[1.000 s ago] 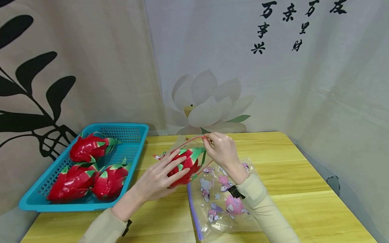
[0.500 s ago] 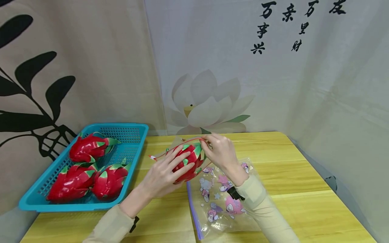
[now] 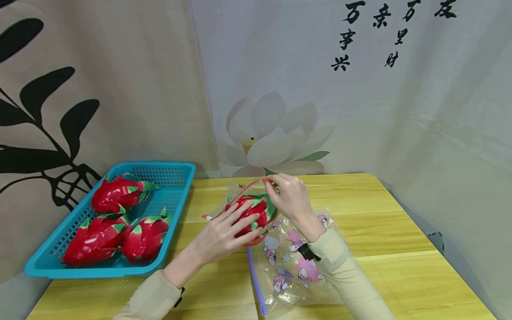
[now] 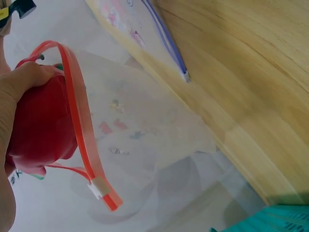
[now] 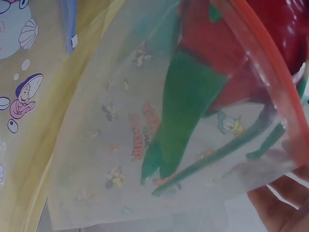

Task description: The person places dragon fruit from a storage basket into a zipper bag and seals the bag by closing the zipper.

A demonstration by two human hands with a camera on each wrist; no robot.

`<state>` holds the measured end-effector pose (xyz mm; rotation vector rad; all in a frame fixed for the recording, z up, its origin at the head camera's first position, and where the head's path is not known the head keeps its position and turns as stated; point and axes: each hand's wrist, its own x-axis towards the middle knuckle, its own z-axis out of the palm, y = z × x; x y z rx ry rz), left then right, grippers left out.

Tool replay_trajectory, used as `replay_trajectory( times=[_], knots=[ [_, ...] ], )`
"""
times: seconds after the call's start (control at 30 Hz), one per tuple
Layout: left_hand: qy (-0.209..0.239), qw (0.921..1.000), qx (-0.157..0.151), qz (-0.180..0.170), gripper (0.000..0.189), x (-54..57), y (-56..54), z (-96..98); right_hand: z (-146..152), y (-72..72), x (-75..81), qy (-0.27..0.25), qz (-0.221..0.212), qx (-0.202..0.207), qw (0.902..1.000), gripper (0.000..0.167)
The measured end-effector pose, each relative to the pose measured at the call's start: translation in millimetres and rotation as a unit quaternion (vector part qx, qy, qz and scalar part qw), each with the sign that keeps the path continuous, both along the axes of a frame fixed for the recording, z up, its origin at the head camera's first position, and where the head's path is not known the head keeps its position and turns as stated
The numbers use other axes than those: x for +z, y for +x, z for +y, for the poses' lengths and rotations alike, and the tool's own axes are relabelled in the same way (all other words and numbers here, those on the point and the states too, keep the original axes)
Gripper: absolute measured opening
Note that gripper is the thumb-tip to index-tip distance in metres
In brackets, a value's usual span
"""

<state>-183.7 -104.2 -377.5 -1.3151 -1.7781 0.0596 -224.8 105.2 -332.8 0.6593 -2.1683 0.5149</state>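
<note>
A shiny red dragon fruit [image 3: 256, 213] with green scale tips is in my left hand [image 3: 220, 235], its fingers spread over the near side. In the left wrist view my thumb lies along the fruit's [image 4: 41, 121] edge. My right hand [image 3: 294, 200] pinches the red zip rim of a clear printed slider bag [image 4: 130, 140]. The bag's mouth gapes around the fruit. Through the film in the right wrist view, the fruit's long green tips [image 5: 188, 96] show inside the bag. A white slider [image 4: 99, 187] sits at one end of the rim.
To the left stands a blue plastic basket [image 3: 182, 195] with 3 more dragon fruits [image 3: 94, 240]. A second clear printed bag with a purple zip [image 3: 256, 280] lies flat on the wooden table [image 3: 400, 266] under my right forearm. A printed curtain [image 3: 432, 124] hangs behind.
My left hand has moved the dragon fruit right and slightly down, further into the bag's mouth. The red rim now loops around the fruit. My right hand has stayed nearly still at the rim.
</note>
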Motion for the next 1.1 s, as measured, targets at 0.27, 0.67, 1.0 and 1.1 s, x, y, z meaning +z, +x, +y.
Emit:
replay_trajectory(
  times=[0.27,0.67,1.0,1.1],
  knots=[
    [-0.022,0.9989,-0.041,0.011,0.028,-3.1,-2.5,-0.4,-2,-1.0,0.8,0.005,0.0,0.002,1.0,0.012],
    [-0.04,0.9974,-0.06,-0.008,0.031,-5.3,-5.5,-2.5,-3,-2.1,-0.2,0.013,0.009,0.0,0.9999,0.012],
    [-0.014,0.9989,0.003,-0.046,0.069,-11.2,-9.1,-2.3,-1,-0.8,-0.3,0.01,0.026,0.012,0.9995,0.012],
    [0.0,0.9976,0.031,-0.061,0.076,-13.6,-10.2,-2.3,1,0.7,0.1,0.013,0.027,0.016,0.9994,0.011]
  ],
)
